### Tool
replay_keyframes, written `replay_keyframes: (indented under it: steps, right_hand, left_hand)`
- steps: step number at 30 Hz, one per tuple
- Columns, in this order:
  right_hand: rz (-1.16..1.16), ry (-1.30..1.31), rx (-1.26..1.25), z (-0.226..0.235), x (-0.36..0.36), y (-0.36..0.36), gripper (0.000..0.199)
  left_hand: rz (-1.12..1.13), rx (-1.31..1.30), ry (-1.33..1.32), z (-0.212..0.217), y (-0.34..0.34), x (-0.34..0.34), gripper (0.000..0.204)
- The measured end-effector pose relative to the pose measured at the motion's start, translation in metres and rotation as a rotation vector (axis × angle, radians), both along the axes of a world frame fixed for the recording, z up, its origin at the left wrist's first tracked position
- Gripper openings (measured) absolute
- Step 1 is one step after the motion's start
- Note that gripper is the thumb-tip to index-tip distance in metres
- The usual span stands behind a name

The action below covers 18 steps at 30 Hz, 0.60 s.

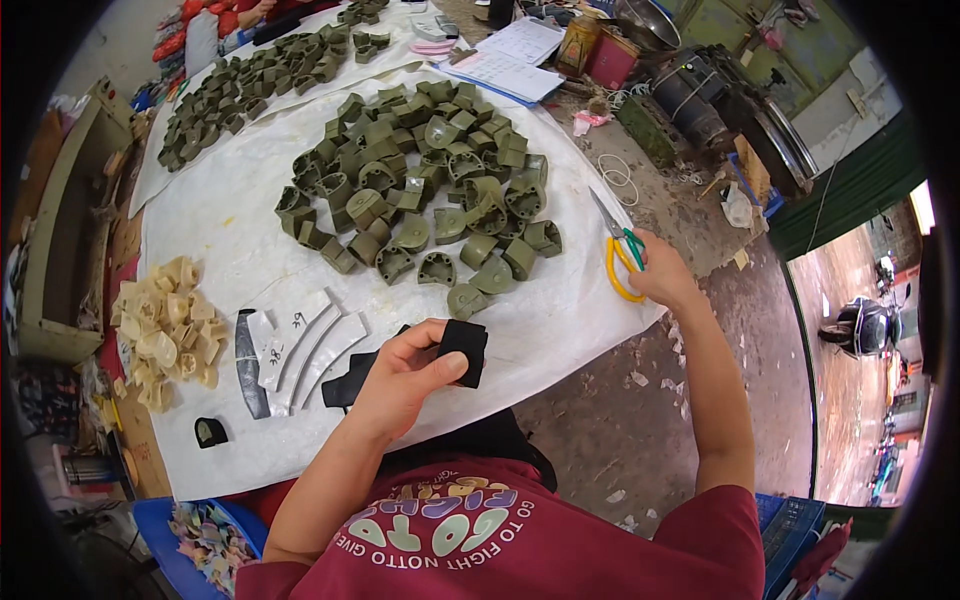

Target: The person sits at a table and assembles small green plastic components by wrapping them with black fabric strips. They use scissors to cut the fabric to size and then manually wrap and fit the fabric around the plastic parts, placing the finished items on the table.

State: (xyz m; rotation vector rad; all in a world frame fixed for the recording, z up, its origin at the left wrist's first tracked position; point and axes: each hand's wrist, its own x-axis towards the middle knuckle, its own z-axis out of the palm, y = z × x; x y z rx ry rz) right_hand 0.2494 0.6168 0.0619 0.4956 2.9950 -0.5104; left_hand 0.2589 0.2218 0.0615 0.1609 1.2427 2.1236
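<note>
In my left hand (402, 378) a small folded piece of black fabric (465, 345) is pinched between thumb and fingers, just above the near edge of the table. Another black piece (348, 382) lies beneath and beside that hand, partly hidden by it. My right hand (662, 270) is at the table's right edge, its fingers closed on the handles of a pair of scissors (619, 262), one loop yellow and the other green. The blades point away from me over the white sheet. Left of my left hand lie pale curved templates (305, 350) and a dark curved strip (250, 365).
Olive-green hollow parts (410, 180) form a big heap mid-table, with a second heap (255, 85) farther back. Cream parts (170, 320) are piled at left, near a small black domed piece (210, 432). Papers (500, 75) lie at the back; a motor (695, 105) stands at right.
</note>
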Motion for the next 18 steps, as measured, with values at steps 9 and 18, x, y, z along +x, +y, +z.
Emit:
replay_keyframes:
  steps: [9, 18]
  right_hand:
    - [-0.220, 0.298, -0.987, 0.015, 0.032, -0.001, 0.060]
    - [-0.354, 0.716, -1.154, -0.015, 0.034, 0.003, 0.041]
  left_hand:
    - [0.043, -0.074, -0.012, -0.002, -0.001, 0.004, 0.013]
    - [-0.016, -0.158, -0.061, -0.004, 0.012, 0.005, 0.016]
